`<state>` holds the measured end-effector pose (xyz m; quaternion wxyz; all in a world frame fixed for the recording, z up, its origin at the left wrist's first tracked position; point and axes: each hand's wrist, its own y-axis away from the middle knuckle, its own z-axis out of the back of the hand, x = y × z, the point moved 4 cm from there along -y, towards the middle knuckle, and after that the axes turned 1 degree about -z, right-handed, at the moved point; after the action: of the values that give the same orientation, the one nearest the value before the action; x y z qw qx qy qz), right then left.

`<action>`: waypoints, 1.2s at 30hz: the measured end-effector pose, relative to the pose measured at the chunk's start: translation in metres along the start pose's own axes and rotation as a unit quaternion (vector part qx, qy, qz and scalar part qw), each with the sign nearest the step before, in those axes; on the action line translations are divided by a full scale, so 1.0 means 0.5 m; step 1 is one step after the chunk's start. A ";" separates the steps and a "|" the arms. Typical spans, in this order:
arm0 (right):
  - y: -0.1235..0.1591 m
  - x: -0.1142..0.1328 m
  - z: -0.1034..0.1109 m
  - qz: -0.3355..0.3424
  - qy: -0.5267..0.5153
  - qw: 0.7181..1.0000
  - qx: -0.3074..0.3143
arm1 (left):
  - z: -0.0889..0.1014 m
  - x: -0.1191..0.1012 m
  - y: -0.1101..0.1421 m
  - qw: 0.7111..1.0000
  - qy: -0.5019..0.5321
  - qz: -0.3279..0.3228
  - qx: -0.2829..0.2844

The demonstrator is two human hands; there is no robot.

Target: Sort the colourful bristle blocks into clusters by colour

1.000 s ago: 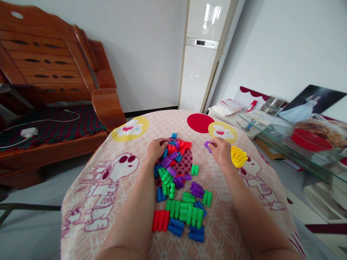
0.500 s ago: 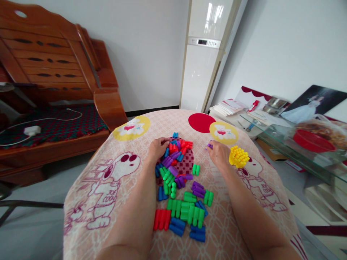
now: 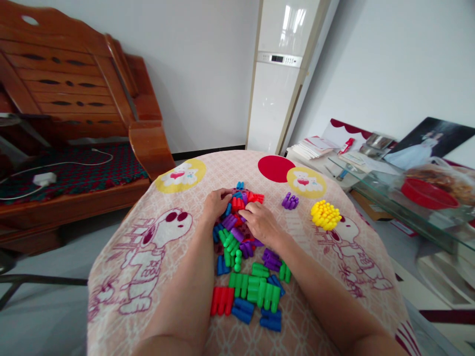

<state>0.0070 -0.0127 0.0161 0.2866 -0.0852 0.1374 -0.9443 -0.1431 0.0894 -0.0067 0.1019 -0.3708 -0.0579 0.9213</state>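
Note:
A heap of plastic peg-shaped building blocks in red, blue, purple and green lies mid-table. My left hand [image 3: 217,203] rests at the heap's far left edge, fingers curled against blue and red blocks; what they hold is hidden. My right hand [image 3: 262,225] reaches into the heap from the right, its fingertips closed at a purple block [image 3: 243,218] beside a red block [image 3: 238,204]. Purple blocks [image 3: 290,200] stand in a small group right of the heap. Farther right sits a cluster of yellow blocks [image 3: 325,215]. Green blocks [image 3: 256,288] lie nearer me.
The round table wears a patterned tablecloth [image 3: 308,316]. More blocks, a red one [image 3: 222,300] and a blue one [image 3: 270,320], lie near its front. A glass shelf [image 3: 419,217] with a red bowl [image 3: 429,193] is at the right. A wooden bench [image 3: 144,141] stands left.
My right hand has let go of a purple block, leaving it standing with the purple group, and moved left into the heap. My left hand has barely moved.

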 end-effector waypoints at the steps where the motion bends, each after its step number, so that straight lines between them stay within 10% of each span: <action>1: 0.001 -0.004 0.001 -0.011 0.003 1.000 -0.003 | 0.000 0.000 0.000 1.000 0.000 0.001 0.000; 15: 0.050 -0.159 0.077 -0.157 -0.060 0.977 -0.132 | -0.004 0.007 -0.001 1.000 0.020 0.008 -0.011; 25: -0.008 -0.261 0.107 -0.139 0.195 0.962 0.132 | -0.001 0.003 0.001 1.000 0.015 0.014 -0.002; 36: -0.011 -0.288 0.090 -0.136 0.173 0.968 0.118 | 0.002 0.001 0.002 1.000 0.013 0.018 -0.002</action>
<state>0.1332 0.0634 0.0485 0.1351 0.0962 0.0592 -0.9844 -0.1442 0.0885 -0.0066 0.0848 -0.3837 -0.0520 0.9181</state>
